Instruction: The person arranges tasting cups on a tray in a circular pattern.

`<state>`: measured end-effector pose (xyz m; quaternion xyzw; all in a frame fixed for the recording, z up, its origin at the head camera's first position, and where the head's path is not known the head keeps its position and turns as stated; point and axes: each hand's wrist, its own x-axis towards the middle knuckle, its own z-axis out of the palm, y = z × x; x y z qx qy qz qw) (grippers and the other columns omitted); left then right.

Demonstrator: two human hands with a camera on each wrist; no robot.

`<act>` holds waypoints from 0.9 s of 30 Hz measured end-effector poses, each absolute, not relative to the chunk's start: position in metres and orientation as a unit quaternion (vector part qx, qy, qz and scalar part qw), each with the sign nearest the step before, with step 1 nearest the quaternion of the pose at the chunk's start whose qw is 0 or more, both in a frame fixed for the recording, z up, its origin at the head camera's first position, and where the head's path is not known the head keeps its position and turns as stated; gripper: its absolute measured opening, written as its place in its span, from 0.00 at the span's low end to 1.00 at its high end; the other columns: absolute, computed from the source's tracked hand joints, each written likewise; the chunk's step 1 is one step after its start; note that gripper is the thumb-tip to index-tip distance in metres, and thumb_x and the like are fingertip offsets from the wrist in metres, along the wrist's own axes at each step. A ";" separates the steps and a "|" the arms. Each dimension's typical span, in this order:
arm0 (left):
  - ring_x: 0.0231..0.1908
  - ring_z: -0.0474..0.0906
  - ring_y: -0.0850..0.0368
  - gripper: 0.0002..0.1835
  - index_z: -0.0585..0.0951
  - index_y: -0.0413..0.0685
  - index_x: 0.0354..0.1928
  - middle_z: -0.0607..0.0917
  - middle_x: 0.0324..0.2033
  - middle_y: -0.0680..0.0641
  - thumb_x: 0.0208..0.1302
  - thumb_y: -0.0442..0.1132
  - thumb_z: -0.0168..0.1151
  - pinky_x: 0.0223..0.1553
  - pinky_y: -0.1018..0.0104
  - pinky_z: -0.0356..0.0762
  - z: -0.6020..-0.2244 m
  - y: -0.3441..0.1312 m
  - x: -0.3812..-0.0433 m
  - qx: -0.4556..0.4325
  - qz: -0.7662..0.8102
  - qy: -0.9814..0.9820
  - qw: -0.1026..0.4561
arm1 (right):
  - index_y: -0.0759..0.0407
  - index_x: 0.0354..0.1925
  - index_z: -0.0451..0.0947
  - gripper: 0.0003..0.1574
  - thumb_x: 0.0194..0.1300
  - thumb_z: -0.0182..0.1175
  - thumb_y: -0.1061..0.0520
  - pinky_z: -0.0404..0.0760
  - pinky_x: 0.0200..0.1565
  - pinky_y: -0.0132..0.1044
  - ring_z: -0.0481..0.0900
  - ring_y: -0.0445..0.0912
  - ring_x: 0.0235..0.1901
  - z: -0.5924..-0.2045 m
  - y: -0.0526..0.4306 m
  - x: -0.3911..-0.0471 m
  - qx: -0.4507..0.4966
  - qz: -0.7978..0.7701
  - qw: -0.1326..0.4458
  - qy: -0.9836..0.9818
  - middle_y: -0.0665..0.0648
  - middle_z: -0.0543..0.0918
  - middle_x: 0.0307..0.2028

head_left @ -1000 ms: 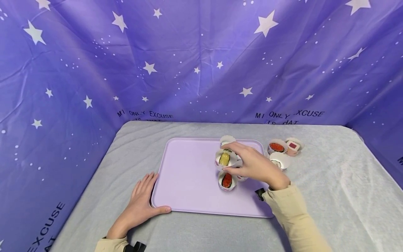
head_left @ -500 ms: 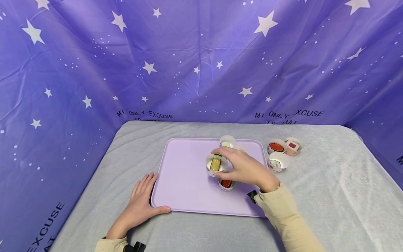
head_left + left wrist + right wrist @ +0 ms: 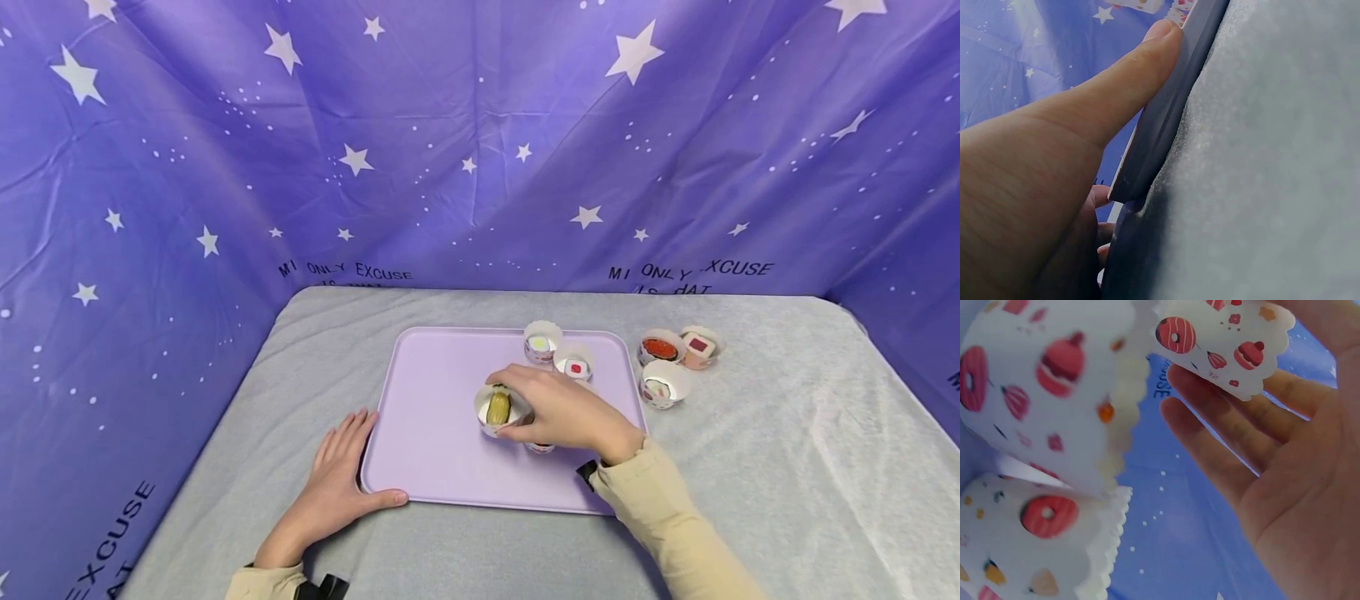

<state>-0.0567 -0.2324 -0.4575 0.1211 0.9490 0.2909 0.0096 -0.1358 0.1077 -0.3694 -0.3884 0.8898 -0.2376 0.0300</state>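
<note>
I see the person's right hand [image 3: 566, 408] pinching a paper cup [image 3: 485, 427] with a yellow piece [image 3: 498, 409] inside, over the purple tray [image 3: 435, 462], near other cups [image 3: 542, 352]. The left hand [image 3: 330, 483] spreads wide round the tray's near left corner. Three more cups [image 3: 664, 397] sit on the table [image 3: 780, 467].

The held cup [image 3: 482, 410] has moved left over the tray [image 3: 435, 417].

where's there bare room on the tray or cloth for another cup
Lilac tray: the wide patch between its left rim and the yellow-topped sushi. Gray cloth: right of the beige sleeve. Crowded: the tray's right part, where paper cups cluster, with three more cups beyond its right rim.
</note>
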 end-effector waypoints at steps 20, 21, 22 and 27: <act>0.75 0.46 0.36 0.65 0.55 0.43 0.77 0.56 0.75 0.35 0.43 0.69 0.74 0.72 0.36 0.39 -0.459 -0.232 -0.056 0.121 0.291 0.949 0.010 | 0.56 0.58 0.76 0.35 0.57 0.72 0.43 0.81 0.51 0.38 0.80 0.40 0.45 -0.387 0.099 -0.136 -0.383 -0.221 0.049 0.895 0.48 0.82 0.49; 0.75 0.46 0.36 0.65 0.55 0.43 0.77 0.56 0.75 0.35 0.43 0.69 0.74 0.72 0.36 0.39 -0.458 -0.232 -0.056 0.121 0.291 0.949 0.010 | 0.56 0.58 0.76 0.35 0.57 0.72 0.43 0.81 0.51 0.38 0.80 0.39 0.45 -0.388 0.098 -0.136 -0.383 -0.221 0.050 0.896 0.47 0.82 0.48; 0.75 0.46 0.36 0.65 0.55 0.43 0.77 0.56 0.75 0.35 0.43 0.69 0.74 0.72 0.36 0.40 -0.458 -0.232 -0.056 0.122 0.291 0.949 0.010 | 0.56 0.58 0.76 0.34 0.57 0.72 0.43 0.81 0.51 0.38 0.80 0.39 0.44 -0.389 0.098 -0.136 -0.381 -0.220 0.051 0.896 0.47 0.82 0.48; 0.75 0.46 0.35 0.65 0.55 0.44 0.77 0.56 0.75 0.34 0.43 0.69 0.74 0.71 0.35 0.40 -0.457 -0.232 -0.057 0.123 0.291 0.949 0.009 | 0.55 0.57 0.77 0.34 0.57 0.72 0.44 0.81 0.49 0.37 0.79 0.38 0.42 -0.392 0.098 -0.136 -0.378 -0.217 0.055 0.898 0.47 0.82 0.46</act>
